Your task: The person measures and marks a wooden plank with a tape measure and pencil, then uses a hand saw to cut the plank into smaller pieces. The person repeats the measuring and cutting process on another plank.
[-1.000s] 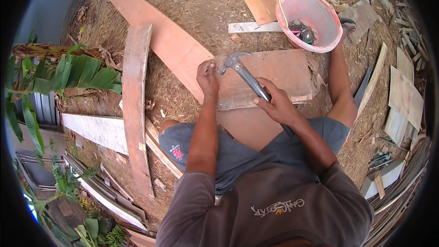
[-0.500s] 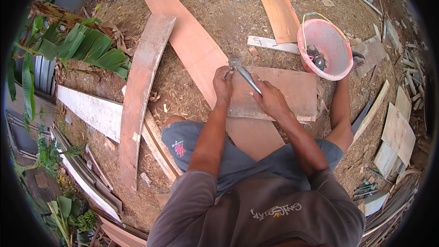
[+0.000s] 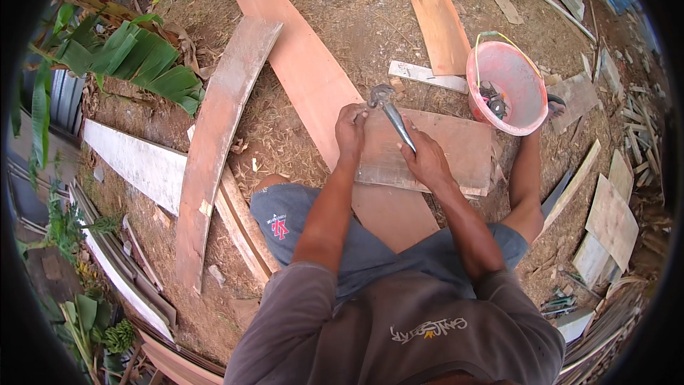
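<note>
My right hand (image 3: 429,162) is wrapped round the metal handle of a claw hammer (image 3: 394,120). The hammer's head lies just to the right of my left fingertips. My left hand (image 3: 351,130) is closed in a pinch at the far left corner of a short, weathered board (image 3: 427,150). Whatever sits between those fingers is too small to make out. The short board rests across a long, pinkish plank (image 3: 306,64), which runs from the far left to between my legs.
A pinkish-red bucket (image 3: 532,120) with small metal items stands to the right by my foot. A worn board (image 3: 221,135) and a white-faced board (image 3: 135,160) lie at left, near banana leaves (image 3: 142,64). Another plank (image 3: 431,14) lies beyond; scrap wood (image 3: 613,214) is at right.
The hammer head was blurred close over my left fingertips; now it shows sharply, slightly to their right. My left hand keeps its pinch at the board's corner. The whole view has shifted a little.
</note>
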The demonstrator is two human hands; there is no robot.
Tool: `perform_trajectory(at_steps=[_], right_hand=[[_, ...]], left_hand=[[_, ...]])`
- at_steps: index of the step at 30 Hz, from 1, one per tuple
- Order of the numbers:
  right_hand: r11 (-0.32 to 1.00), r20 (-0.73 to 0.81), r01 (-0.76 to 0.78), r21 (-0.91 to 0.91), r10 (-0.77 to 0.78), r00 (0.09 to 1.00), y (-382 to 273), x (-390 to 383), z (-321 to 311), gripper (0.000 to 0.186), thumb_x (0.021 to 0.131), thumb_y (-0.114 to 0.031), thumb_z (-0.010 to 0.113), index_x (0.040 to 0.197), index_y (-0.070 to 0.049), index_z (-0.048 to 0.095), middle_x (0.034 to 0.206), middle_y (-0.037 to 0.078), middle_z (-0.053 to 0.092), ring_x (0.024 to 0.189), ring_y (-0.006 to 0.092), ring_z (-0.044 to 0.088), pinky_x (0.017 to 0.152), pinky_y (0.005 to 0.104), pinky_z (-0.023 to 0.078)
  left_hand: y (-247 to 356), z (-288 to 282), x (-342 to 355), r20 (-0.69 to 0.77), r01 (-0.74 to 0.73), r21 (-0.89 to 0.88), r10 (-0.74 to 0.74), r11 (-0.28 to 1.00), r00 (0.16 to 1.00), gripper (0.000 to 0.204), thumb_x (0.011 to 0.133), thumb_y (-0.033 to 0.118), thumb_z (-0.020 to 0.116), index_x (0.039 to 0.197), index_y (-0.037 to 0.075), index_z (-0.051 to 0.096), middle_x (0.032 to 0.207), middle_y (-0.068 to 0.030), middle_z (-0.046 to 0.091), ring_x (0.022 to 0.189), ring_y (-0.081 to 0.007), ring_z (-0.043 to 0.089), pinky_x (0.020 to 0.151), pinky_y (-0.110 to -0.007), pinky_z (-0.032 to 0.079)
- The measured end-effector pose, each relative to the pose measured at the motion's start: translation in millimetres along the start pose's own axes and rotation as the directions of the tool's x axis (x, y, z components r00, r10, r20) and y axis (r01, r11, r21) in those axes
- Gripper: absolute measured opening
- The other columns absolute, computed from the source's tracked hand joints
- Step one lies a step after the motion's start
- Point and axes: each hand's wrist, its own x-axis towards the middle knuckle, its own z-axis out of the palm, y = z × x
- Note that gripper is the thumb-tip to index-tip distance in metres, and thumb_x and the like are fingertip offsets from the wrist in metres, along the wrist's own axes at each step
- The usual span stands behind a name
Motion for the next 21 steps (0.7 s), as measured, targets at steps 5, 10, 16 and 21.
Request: perform_trajectory(at_steps=[5,10,16,21], right_hand=[[0.957,-0.124,-0.034,0.288,0.072,0.99,29,-47,-4,0.059,0.095,-0.013,0.065,0.15,-0.001,0.045,0.117,0.023,0.068,0.102,0.028,0.068,0.09,0.0376,0.051],[0.889,0.065,-0.332,0.315,0.329,0.942,33,-94,-17,0.053,0.093,-0.011,0.064,0.143,0.001,0.051,0.103,0.017,0.068,0.091,0.0201,0.064,0.084,0.0335,0.051],[0.869,-0.039,-0.179,0.462,0.222,0.974,-10,-86,-58,0.052,0.092,-0.015,0.067,0.138,0.003,0.053,0.099,0.018,0.068,0.084,0.0245,0.068,0.077,0.0355,0.053],[0.473,-0.463,0.42,0.775,-0.028,0.886,-51,-52,-86,0.057,0.096,-0.024,0.069,0.137,0.01,0.049,0.096,0.012,0.067,0.076,0.0196,0.065,0.067,0.0319,0.053]], left_hand=[[1,1,1,-0.023,0.037,-0.009,-0.037,0.999,0.999,0.022,0.095,0.006,0.061,0.117,0.002,0.067,0.118,-0.0148,0.065,0.106,-0.0307,0.065,0.094,-0.038,0.052],[11,-2,-7,-0.039,0.202,0.479,-0.209,0.854,0.977,0.027,0.101,0.019,0.055,0.121,0.002,0.062,0.128,-0.0168,0.06,0.114,-0.0355,0.062,0.096,-0.046,0.051],[30,-6,-26,0.019,0.248,0.742,-0.389,0.623,0.921,0.045,0.107,0.039,0.041,0.116,0.002,0.065,0.113,-0.0222,0.066,0.105,-0.0432,0.064,0.091,-0.053,0.05],[29,-10,-23,-0.056,0.332,0.678,-0.404,0.656,0.913,0.045,0.107,0.038,0.04,0.104,0.002,0.067,0.108,-0.0209,0.068,0.098,-0.0441,0.066,0.088,-0.055,0.052]])
